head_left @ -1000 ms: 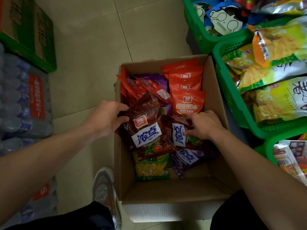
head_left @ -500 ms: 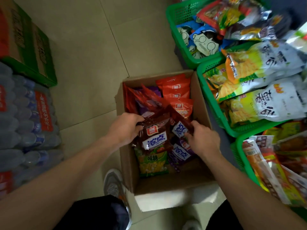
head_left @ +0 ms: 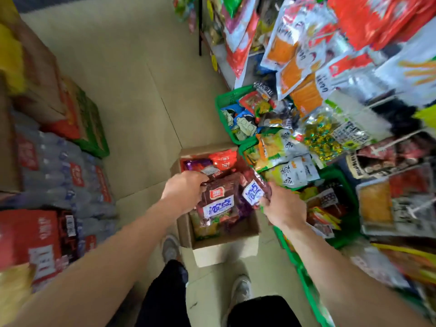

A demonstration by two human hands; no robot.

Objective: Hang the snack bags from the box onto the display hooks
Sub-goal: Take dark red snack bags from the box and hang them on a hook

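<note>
1. Head view, centre of the frame: the left hand [head_left: 184, 191] grips the top edge of a dark red snack bag [head_left: 218, 201]. The right hand [head_left: 284, 208] pinches a second dark red bag [head_left: 254, 191] by its side. Both bags hang just above the open cardboard box [head_left: 224, 252], which stands on the floor at lower centre.
2. Inside the box lie more bags: orange ones at the far end, purple and yellow-green ones under the held pair.
3. On the right, green baskets [head_left: 225, 102] full of snacks stand just beside the box. Hanging packets [head_left: 304, 67] crowd the display at upper right, and the hooks themselves are too blurred to pick out.
4. By my judgement, the step in hand is taking a pair of bags out of the box; no hanging has begun.
5. The next move calls for raising the bags toward the upper right, finding a free hook and threading each bag's top hole onto it. That is likely one bag at a time, since both hands are full.
</note>
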